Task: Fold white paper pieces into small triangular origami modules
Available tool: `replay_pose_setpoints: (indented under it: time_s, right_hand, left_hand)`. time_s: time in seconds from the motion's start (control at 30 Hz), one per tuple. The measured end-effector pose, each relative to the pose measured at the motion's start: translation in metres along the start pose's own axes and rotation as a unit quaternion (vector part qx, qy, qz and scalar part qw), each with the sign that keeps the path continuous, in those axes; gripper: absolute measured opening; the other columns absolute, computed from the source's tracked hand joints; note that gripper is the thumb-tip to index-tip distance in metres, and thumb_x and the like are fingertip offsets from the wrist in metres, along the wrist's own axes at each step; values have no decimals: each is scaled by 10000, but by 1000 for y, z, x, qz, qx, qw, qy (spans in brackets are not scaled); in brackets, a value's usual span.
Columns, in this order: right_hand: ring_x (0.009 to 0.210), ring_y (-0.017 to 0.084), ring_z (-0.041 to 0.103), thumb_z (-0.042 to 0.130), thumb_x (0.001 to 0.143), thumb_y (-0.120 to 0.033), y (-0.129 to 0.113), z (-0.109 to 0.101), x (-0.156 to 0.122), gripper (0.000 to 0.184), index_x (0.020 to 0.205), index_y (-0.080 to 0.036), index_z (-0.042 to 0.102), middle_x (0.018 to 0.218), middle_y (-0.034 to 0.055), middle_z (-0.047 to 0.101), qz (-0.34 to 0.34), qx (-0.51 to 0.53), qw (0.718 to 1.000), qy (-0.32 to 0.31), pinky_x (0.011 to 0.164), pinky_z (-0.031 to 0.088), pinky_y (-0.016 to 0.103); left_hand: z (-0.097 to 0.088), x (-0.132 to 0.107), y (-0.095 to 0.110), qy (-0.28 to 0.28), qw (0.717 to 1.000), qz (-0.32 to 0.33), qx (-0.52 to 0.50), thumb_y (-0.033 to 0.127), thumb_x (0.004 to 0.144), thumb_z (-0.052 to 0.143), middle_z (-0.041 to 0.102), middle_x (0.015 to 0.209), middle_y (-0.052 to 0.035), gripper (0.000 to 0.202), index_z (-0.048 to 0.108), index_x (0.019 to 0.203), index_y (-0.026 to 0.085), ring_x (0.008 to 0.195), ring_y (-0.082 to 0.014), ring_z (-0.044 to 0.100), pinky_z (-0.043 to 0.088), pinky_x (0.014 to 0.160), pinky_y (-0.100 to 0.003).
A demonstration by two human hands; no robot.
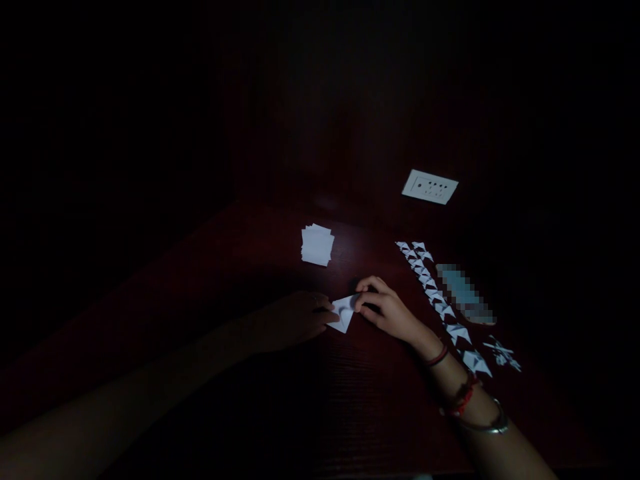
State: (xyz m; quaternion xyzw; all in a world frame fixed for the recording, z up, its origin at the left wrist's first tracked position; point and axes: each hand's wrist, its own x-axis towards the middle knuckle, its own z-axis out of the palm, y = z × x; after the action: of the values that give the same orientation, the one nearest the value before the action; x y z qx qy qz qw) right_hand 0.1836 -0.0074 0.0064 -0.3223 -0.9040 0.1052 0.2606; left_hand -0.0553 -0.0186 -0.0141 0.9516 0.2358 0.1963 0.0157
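Note:
A small white piece of paper (343,313) with a fold in it lies on the dark red table between my two hands. At its left edge, my left hand (303,319) has its fingers closed on the paper; most of that hand is in shadow. My right hand (384,310) pinches the upper right corner, its fingers bent. Beyond them rests a loose stack of white paper squares (317,247). To the right of my right hand runs a slanting line of folded white paper pieces (429,285), with several overlapping.
Outside the folded line lies an oblong object (465,293), blurred out by pixelation. Nearer me are thin white paper strips (502,353) in a small heap. A white socket panel (430,187) stands out behind the dark red table (360,407). The surroundings are very dark.

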Motion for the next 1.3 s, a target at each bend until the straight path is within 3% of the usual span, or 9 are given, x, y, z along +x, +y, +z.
replay_pose_setpoints:
  time_s: [0.17,0.37,0.5,0.7,0.9,1.07,1.3]
  right_hand:
    - [924,156,457,540,743,-121,8,-9,-1,59,730,-161,582,977,59,453,23,37,999,15,808,382,276]
    - [671,110,494,512,758,-120,12,-6,1,95,772,-156,599,738,9,549,71,78,994,-30,633,396,229]
    - [651,102,499,481,778,-129,8,-6,3,195,912,-155,621,827,23,609,105,111,987,-42,613,398,230]
    - [746,126,529,568,750,-321,-5,-19,2,327,1036,-163,592,940,50,598,119,157,975,-100,653,427,248]
    - [717,129,547,609,702,-234,-8,-6,0,307,1004,-184,594,843,19,613,190,110,975,-35,670,424,257]
    - [634,107,524,575,677,-136,-8,5,3,315,990,-173,582,738,-5,584,247,81,965,29,643,415,246]
    - [617,114,543,563,681,-209,0,14,6,308,985,-158,548,685,-9,595,277,208,929,128,623,441,243]
  left_hand:
    - [-10,2,6,-22,1000,-18,-12,230,859,446,509,1113,-63,274,490,1128,198,1017,-191,466,385,874,-332]
    - [-9,5,6,2,1000,-3,-28,224,860,435,470,1146,-96,217,572,1020,177,1046,-197,451,386,883,-337]
    - [-11,7,10,0,1000,-7,-17,228,852,450,442,1216,-116,207,584,994,161,1138,-241,385,354,924,-384]
    - [-1,3,9,15,999,-35,-17,254,848,458,468,1213,-87,201,582,992,187,1165,-243,364,357,925,-408]
    - [0,3,10,-8,998,-57,-14,253,854,447,449,1230,-69,191,584,983,215,1176,-242,343,352,923,-419]
    - [-6,5,14,16,996,-83,-40,265,851,452,437,1204,-49,180,596,953,235,1137,-230,366,355,907,-405]
    - [-4,11,15,48,988,-109,-98,242,866,429,507,1046,-37,187,603,919,200,969,-157,477,392,852,-306]
